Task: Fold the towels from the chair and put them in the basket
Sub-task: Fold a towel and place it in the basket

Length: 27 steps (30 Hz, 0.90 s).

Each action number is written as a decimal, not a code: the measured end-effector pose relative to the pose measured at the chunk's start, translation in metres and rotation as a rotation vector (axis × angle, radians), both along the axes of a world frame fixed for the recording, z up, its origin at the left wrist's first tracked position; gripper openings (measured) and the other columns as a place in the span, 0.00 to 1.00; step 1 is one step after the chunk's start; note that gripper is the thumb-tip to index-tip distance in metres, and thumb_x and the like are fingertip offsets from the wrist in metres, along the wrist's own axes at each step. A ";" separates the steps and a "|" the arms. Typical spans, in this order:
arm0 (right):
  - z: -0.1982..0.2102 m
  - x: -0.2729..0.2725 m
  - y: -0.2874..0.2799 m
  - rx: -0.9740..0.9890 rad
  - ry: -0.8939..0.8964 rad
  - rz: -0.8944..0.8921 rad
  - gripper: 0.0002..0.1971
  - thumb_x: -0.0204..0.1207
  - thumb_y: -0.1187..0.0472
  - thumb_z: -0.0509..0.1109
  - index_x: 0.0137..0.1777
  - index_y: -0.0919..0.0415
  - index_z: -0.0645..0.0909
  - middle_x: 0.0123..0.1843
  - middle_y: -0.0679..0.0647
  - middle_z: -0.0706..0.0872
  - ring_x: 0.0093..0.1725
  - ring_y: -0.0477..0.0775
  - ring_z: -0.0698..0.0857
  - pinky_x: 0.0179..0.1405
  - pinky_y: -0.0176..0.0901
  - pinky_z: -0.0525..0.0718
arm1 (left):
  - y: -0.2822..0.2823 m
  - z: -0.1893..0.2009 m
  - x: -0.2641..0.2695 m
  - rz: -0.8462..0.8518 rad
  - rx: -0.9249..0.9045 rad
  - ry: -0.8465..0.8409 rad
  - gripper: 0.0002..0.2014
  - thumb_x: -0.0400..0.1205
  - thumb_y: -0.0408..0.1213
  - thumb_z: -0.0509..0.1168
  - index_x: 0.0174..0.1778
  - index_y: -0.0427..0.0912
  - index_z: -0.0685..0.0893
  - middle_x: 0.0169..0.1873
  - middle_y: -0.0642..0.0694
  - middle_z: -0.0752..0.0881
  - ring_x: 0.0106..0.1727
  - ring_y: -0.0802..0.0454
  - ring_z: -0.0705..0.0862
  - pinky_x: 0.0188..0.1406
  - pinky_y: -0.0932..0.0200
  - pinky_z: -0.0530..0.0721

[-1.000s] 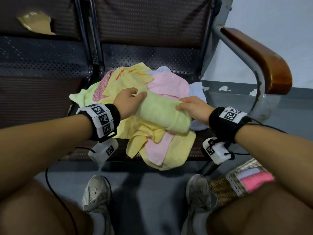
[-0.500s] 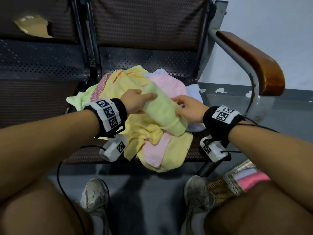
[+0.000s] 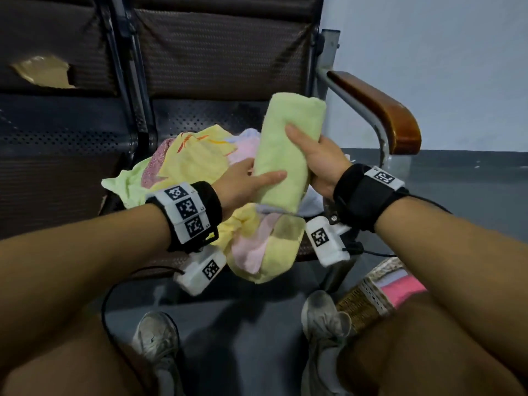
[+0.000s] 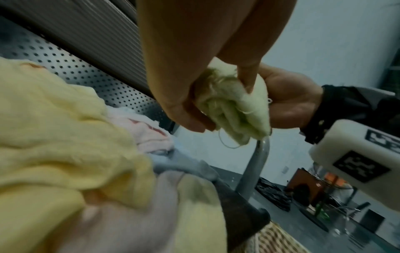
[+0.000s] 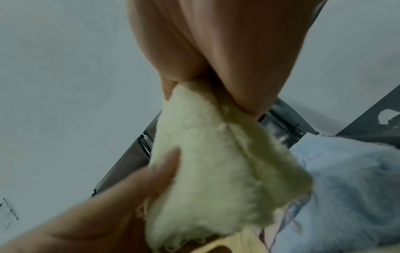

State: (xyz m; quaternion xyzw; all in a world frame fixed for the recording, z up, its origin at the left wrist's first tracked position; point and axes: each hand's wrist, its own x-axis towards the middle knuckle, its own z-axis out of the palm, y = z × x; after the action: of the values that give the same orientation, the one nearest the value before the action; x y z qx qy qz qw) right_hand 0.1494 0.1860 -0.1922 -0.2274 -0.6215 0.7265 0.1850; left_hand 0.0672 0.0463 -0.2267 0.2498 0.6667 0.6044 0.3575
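A folded light-green towel stands upright in the air above the chair seat. My right hand grips its right side, thumb laid across the front. My left hand holds its lower end, thumb across the front and fingers behind. In the left wrist view the left fingers pinch the frayed bottom end of the towel. In the right wrist view the towel is clamped under my right thumb. A loose pile of yellow, pink and pale-blue towels lies on the seat below.
The woven basket stands on the floor at the lower right, beside my right shoe, with folded pink and lilac towels in it. The chair's wooden armrest juts out to the right of the towel. Perforated metal seat behind the pile.
The green towel has come up off the pile and swung from lying across it to standing upright. Both hands rose with it, and the right hand regripped its side.
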 end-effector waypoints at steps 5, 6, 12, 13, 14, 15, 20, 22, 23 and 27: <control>0.010 0.039 0.027 -0.062 -0.088 -0.074 0.22 0.81 0.57 0.72 0.72 0.64 0.78 0.62 0.60 0.90 0.59 0.60 0.90 0.61 0.57 0.88 | 0.016 -0.004 0.032 -0.136 0.011 -0.064 0.16 0.83 0.34 0.70 0.67 0.38 0.83 0.59 0.41 0.90 0.53 0.48 0.90 0.50 0.57 0.90; 0.011 0.051 0.037 -0.078 -0.106 -0.080 0.22 0.80 0.58 0.73 0.72 0.64 0.78 0.62 0.60 0.90 0.60 0.61 0.90 0.63 0.59 0.87 | 0.023 -0.003 0.037 -0.157 -0.017 -0.054 0.16 0.83 0.35 0.70 0.67 0.39 0.83 0.59 0.42 0.90 0.55 0.47 0.89 0.53 0.54 0.89; -0.001 0.157 0.118 -0.081 -0.211 -0.177 0.21 0.78 0.58 0.72 0.70 0.59 0.81 0.65 0.57 0.89 0.65 0.58 0.88 0.66 0.55 0.86 | 0.093 -0.016 0.098 -0.421 -0.144 -0.011 0.20 0.79 0.34 0.74 0.67 0.36 0.83 0.61 0.42 0.89 0.63 0.41 0.87 0.70 0.42 0.82; -0.010 0.178 0.131 -0.094 -0.229 -0.207 0.21 0.78 0.58 0.71 0.71 0.59 0.80 0.65 0.56 0.89 0.64 0.57 0.88 0.61 0.52 0.88 | 0.108 -0.023 0.112 -0.480 -0.166 -0.005 0.20 0.79 0.34 0.74 0.67 0.36 0.84 0.61 0.42 0.89 0.63 0.42 0.87 0.71 0.43 0.81; -0.019 0.199 0.144 -0.111 -0.245 -0.245 0.22 0.78 0.58 0.70 0.72 0.59 0.80 0.64 0.56 0.90 0.63 0.56 0.88 0.54 0.49 0.89 | 0.123 -0.031 0.127 -0.522 -0.189 -0.005 0.19 0.79 0.33 0.74 0.67 0.34 0.84 0.61 0.41 0.89 0.63 0.41 0.88 0.72 0.43 0.81; -0.031 0.220 0.156 -0.131 -0.258 -0.288 0.21 0.78 0.58 0.69 0.72 0.59 0.80 0.61 0.55 0.90 0.60 0.55 0.89 0.49 0.47 0.89 | 0.138 -0.041 0.144 -0.550 -0.216 -0.003 0.19 0.80 0.33 0.73 0.66 0.33 0.84 0.60 0.40 0.89 0.62 0.41 0.88 0.72 0.42 0.81; -0.118 0.296 0.204 -0.195 -0.401 -0.479 0.21 0.74 0.59 0.74 0.66 0.66 0.80 0.54 0.60 0.89 0.51 0.58 0.88 0.50 0.48 0.88 | 0.201 -0.108 0.213 -0.619 -0.374 0.173 0.08 0.81 0.39 0.71 0.52 0.41 0.87 0.53 0.42 0.90 0.51 0.45 0.89 0.52 0.53 0.88; -0.157 0.313 0.217 -0.238 -0.478 -0.530 0.19 0.73 0.62 0.77 0.62 0.68 0.83 0.56 0.64 0.91 0.52 0.61 0.91 0.55 0.55 0.90 | 0.216 -0.133 0.231 -0.655 -0.495 0.338 0.09 0.81 0.43 0.69 0.54 0.45 0.84 0.53 0.44 0.87 0.49 0.47 0.87 0.39 0.60 0.83; -0.175 0.319 0.222 -0.250 -0.518 -0.547 0.16 0.72 0.63 0.79 0.58 0.68 0.84 0.53 0.65 0.91 0.49 0.62 0.92 0.51 0.57 0.91 | 0.223 -0.146 0.238 -0.689 -0.570 0.424 0.14 0.82 0.44 0.68 0.60 0.42 0.82 0.56 0.42 0.86 0.52 0.44 0.86 0.40 0.59 0.80; -0.237 0.321 0.236 -0.290 -0.661 -0.536 0.21 0.74 0.63 0.79 0.63 0.72 0.82 0.56 0.65 0.89 0.54 0.65 0.90 0.54 0.59 0.89 | 0.249 -0.182 0.250 -0.783 -0.796 0.668 0.21 0.83 0.47 0.65 0.67 0.37 0.78 0.62 0.37 0.83 0.57 0.39 0.83 0.43 0.54 0.76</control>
State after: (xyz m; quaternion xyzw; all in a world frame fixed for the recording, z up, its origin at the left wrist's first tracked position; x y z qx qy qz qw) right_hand 0.4704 0.4222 -0.4295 -0.6239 -0.4583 0.6207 0.1242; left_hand 0.3173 0.2951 -0.4088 0.4973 0.7746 0.0262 0.3899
